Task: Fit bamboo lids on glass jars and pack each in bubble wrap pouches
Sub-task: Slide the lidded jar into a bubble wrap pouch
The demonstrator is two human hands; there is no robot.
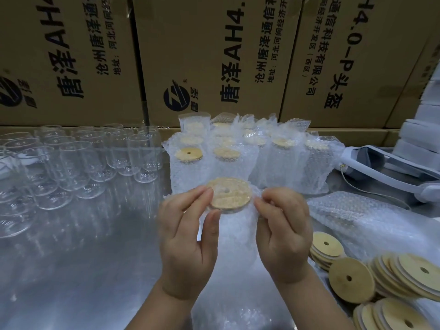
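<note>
Left hand (188,236) and right hand (284,231), fingers curled, both pinch the open rim of a clear bubble-wrap pouch (234,248) around a round, centre-holed bamboo lid (228,195)

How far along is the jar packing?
Done: a cluster of pouched, lidded jars stands at the back. In hand: left hand and right hand pinch a pouch around one lidded jar. Remaining: many bare glass jars on the left, loose bamboo lids on the right.
</note>
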